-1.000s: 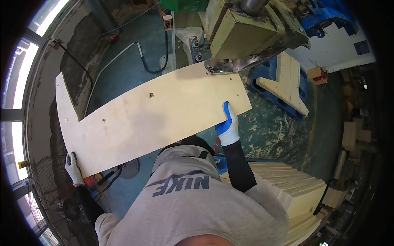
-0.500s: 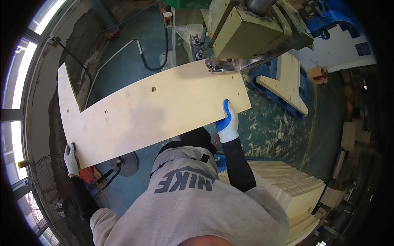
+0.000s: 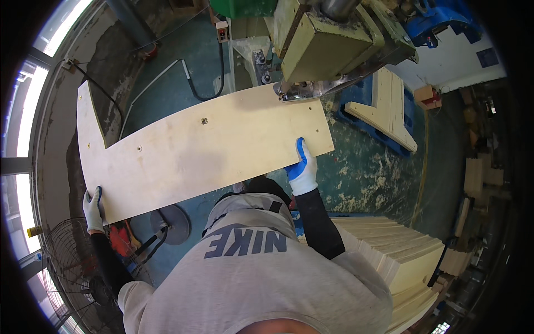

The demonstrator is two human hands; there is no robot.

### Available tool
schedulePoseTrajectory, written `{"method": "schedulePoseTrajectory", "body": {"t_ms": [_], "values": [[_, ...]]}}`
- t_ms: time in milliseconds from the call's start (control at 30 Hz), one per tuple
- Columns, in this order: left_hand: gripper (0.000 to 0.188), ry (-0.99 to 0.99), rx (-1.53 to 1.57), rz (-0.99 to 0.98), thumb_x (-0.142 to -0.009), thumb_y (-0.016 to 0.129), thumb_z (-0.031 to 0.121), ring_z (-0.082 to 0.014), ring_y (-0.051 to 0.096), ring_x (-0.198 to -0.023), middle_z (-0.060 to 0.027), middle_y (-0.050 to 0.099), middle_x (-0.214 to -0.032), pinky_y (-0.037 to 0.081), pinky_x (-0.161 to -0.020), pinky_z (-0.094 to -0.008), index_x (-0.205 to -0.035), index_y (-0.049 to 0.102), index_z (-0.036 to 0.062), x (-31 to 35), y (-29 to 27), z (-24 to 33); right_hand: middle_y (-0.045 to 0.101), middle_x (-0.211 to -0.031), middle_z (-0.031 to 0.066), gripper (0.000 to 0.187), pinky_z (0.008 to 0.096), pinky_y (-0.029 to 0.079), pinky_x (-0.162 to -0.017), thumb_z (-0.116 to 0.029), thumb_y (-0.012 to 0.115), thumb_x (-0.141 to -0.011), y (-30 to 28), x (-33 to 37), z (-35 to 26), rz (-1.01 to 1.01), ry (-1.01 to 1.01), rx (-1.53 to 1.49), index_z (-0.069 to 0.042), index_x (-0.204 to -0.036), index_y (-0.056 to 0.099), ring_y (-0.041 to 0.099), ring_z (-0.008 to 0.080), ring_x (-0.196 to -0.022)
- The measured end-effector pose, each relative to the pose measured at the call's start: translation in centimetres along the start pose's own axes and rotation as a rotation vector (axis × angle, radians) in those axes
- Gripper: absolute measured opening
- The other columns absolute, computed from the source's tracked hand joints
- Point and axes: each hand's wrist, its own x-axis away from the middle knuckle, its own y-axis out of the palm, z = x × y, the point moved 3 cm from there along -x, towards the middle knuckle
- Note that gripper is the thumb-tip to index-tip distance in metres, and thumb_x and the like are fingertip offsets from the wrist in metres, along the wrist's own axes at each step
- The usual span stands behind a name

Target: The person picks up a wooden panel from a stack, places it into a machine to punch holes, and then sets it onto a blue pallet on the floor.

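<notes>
Fingers of my right hand [image 3: 303,171], just right of the frame's centre, are closed on the near edge of a large pale board [image 3: 178,161]: the blue thumb lies on the upper face and the others pass out of sight below, so I take it as a pinch through the thickness. My left hand [image 3: 93,210], toward the lower left, has the board's corner there, thumb at the rim of the face; its other fingers are partly hidden, though they look pressed to the edge rather than spread.

The board spans from the left of the frame to past the centre, a horn rising at its left end and small holes dotted over it. Its upper right edge sits at the metal nose [image 3: 303,92] of a green machine head [image 3: 327,47]; whether the two touch, I cannot tell.

I judge the step in hand to be lining the board up at that nose. The next move, I'd say, calls for both hands shifting together, with the long left end held level.

Farther out, a wire fan [image 3: 61,253] stands at lower left, stacked boards [image 3: 397,245] at lower right, and angled wooden pieces [image 3: 392,108] at upper right on a blue pallet [image 3: 362,92]
</notes>
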Motion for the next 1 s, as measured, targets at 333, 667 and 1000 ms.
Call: {"method": "schedulePoseTrajectory", "body": {"t_ms": [333, 667, 1000], "values": [[0.043, 0.004, 0.054, 0.172, -0.091, 0.075, 0.018, -0.0153, 0.061, -0.1, -0.0088, 0.067, -0.116, 0.049, -0.089, -0.0277, -0.123, 0.062, -0.0073, 4.4, -0.1, -0.6, 0.058, -0.136, 0.0107, 0.049, 0.0422, 0.052, -0.103, -0.031, 0.055, -0.105, 0.2, 0.1, -3.0, -0.076, -0.004, -0.057, -0.006, -0.146, 0.044, 0.058, 0.025, -0.127], [0.042, -0.142, 0.026, 0.233, -0.09, 0.076, 0.024, -0.0156, 0.062, -0.095, -0.0092, 0.07, -0.111, 0.049, -0.086, -0.028, -0.119, 0.067, -0.0057, 5.5, -7.3, -6.9, 0.065, -0.121, 0.0083, 0.043, 0.0405, 0.063, -0.079, -0.023, 0.068, -0.096, 4.0, -0.9, 0.7, 0.027, -0.046, 0.19, -0.007, -0.133, 0.055, 0.068, 0.0211, -0.105], [0.046, -0.073, -0.003, 0.227, -0.092, 0.075, 0.025, -0.0154, 0.062, -0.099, -0.0078, 0.068, -0.117, 0.05, -0.088, -0.0292, -0.125, 0.064, -0.0058, 4.9, -6.3, -6.9, 0.066, -0.093, -0.0031, 0.028, 0.024, 0.042, -0.045, -0.029, 0.066, -0.097, 4.0, -1.0, 0.7, 0.152, -0.057, 0.342, -0.014, -0.12, 0.061, 0.063, 0.0078, -0.067]]}}
